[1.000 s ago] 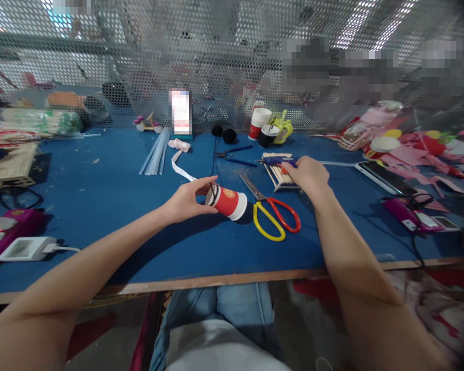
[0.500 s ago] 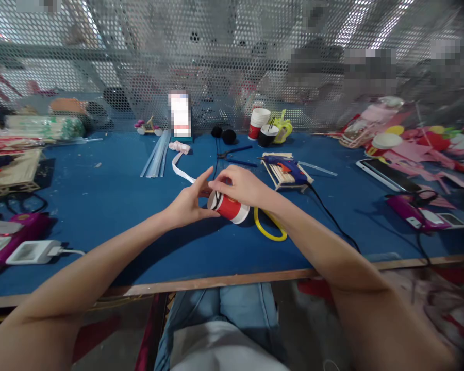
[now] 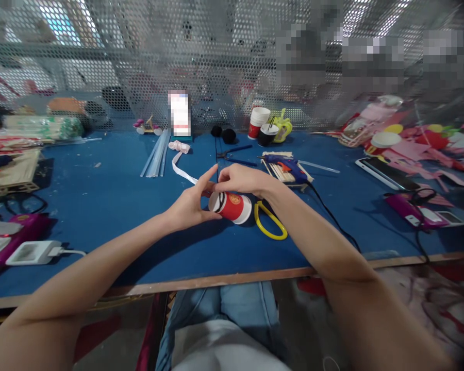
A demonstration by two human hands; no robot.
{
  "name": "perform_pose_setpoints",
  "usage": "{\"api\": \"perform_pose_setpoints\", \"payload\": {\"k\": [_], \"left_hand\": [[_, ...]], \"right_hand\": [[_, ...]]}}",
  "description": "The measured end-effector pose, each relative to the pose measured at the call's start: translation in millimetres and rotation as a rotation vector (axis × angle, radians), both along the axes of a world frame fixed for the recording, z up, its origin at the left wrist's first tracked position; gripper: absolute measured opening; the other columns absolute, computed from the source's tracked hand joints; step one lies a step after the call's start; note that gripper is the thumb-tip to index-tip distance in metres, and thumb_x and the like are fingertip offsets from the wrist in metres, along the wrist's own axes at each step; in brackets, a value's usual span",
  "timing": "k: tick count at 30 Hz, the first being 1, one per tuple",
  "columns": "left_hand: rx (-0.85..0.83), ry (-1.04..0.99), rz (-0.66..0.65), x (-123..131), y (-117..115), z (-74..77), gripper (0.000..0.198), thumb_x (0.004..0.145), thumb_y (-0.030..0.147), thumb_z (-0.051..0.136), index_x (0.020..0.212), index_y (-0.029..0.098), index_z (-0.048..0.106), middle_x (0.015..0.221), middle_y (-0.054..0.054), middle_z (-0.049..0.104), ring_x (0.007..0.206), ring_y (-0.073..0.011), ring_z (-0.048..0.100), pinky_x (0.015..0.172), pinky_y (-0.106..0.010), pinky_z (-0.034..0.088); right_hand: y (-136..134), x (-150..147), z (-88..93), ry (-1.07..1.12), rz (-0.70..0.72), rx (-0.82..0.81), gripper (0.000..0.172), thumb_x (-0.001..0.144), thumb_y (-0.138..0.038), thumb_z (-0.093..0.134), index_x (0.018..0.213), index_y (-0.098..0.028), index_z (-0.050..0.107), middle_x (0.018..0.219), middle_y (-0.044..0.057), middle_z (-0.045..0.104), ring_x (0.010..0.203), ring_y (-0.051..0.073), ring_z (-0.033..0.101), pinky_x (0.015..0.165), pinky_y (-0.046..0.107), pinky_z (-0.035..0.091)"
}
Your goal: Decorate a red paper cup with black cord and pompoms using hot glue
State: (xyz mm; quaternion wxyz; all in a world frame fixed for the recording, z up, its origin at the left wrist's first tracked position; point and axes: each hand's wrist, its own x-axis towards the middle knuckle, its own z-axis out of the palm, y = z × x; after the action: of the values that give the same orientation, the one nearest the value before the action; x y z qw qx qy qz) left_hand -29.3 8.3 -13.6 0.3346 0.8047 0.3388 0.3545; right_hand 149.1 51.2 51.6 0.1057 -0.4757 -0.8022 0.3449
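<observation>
A red and white paper cup [image 3: 234, 207] lies tipped on its side, its mouth toward my left hand [image 3: 191, 206]. That hand grips the rim end, thumb below and fingers on the far side. Black yarn [image 3: 216, 154] is wound round the cup near the rim and runs back to the black yarn balls [image 3: 228, 136]. Above the cup, my right hand [image 3: 242, 180] has its fingers pinched together where the yarn comes down; the fingertips partly hide it. Yellow-handled scissors [image 3: 270, 221] lie right of the cup, partly covered by my right forearm.
A blue glue gun [image 3: 284, 164] rests on a small stick rack, its cord trailing right. Pliers [image 3: 235, 154], a white ribbon [image 3: 183, 172], glue sticks [image 3: 156, 157] and a lit phone [image 3: 180, 114] lie beyond. Stacked cups [image 3: 259, 121] stand near the mesh screen.
My right hand has lifted off the cup's side and drawn slightly back, uncovering more of its red print. The yarn now runs straighter toward the hand. My left hand keeps its hold.
</observation>
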Motion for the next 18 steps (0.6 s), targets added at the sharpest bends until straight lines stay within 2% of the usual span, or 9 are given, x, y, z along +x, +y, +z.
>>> {"api": "perform_pose_setpoints", "payload": {"k": [4, 7, 10, 13, 16, 18], "left_hand": [[0.004, -0.013, -0.014, 1, -1, 1.0, 0.107, 0.063, 0.025, 0.077, 0.146, 0.028, 0.009, 0.123, -0.013, 0.057, 0.108, -0.0267, 0.059, 0.093, -0.044, 0.047], [-0.006, -0.061, -0.028, 1, 1, -0.5, 0.105, 0.063, 0.025, 0.078, 0.146, 0.028, 0.012, 0.119, -0.013, 0.058, 0.105, -0.0244, 0.060, 0.093, -0.042, 0.047], [-0.063, -0.143, -0.031, 2, 4, -2.8, 0.103, 0.063, 0.025, 0.078, 0.144, 0.026, 0.016, 0.111, -0.010, 0.061, 0.100, -0.0214, 0.060, 0.092, -0.041, 0.047], [-0.189, -0.196, -0.011, 3, 5, -1.6, 0.092, 0.061, 0.026, 0.079, 0.139, 0.021, 0.029, 0.106, -0.009, 0.062, 0.094, -0.0197, 0.061, 0.089, -0.040, 0.047], [-0.334, -0.178, 0.007, 5, 3, 2.9, 0.074, 0.060, 0.027, 0.079, 0.125, 0.014, 0.047, 0.102, -0.010, 0.063, 0.090, -0.0187, 0.060, 0.088, -0.041, 0.047], [-0.407, -0.178, 0.002, 5, 2, 5.0, 0.068, 0.060, 0.028, 0.079, 0.119, 0.011, 0.051, 0.103, -0.012, 0.064, 0.090, -0.0190, 0.060, 0.089, -0.042, 0.046]], "right_hand": [[-4, 2, -4.8, 0.181, -0.045, -0.043, 0.012, 0.071, -0.020, 0.060, 0.060, -0.017, 0.054, 0.056, -0.002, 0.053, 0.050, 0.008, 0.044, 0.046, 0.023, 0.032], [-9, 5, -8.3, 0.362, -0.102, 0.026, 0.017, 0.074, -0.026, 0.060, 0.063, -0.016, 0.053, 0.055, -0.003, 0.051, 0.049, 0.006, 0.040, 0.046, 0.022, 0.031], [-16, 11, -10.9, 0.625, -0.127, -0.002, 0.018, 0.077, -0.030, 0.061, 0.069, -0.017, 0.051, 0.063, -0.002, 0.059, 0.050, 0.006, 0.044, 0.047, 0.021, 0.034], [-23, 16, -13.1, 0.826, -0.112, -0.071, 0.021, 0.077, -0.032, 0.063, 0.074, -0.018, 0.048, 0.072, 0.001, 0.066, 0.053, 0.006, 0.054, 0.050, 0.021, 0.042], [-27, 20, -16.2, 0.895, -0.114, -0.051, 0.023, 0.076, -0.033, 0.066, 0.075, -0.018, 0.048, 0.070, 0.000, 0.066, 0.055, 0.007, 0.058, 0.053, 0.021, 0.047], [-27, 20, -18.9, 0.910, -0.112, -0.026, 0.024, 0.077, -0.034, 0.066, 0.075, -0.018, 0.048, 0.070, 0.000, 0.066, 0.057, 0.008, 0.061, 0.054, 0.022, 0.049]]}}
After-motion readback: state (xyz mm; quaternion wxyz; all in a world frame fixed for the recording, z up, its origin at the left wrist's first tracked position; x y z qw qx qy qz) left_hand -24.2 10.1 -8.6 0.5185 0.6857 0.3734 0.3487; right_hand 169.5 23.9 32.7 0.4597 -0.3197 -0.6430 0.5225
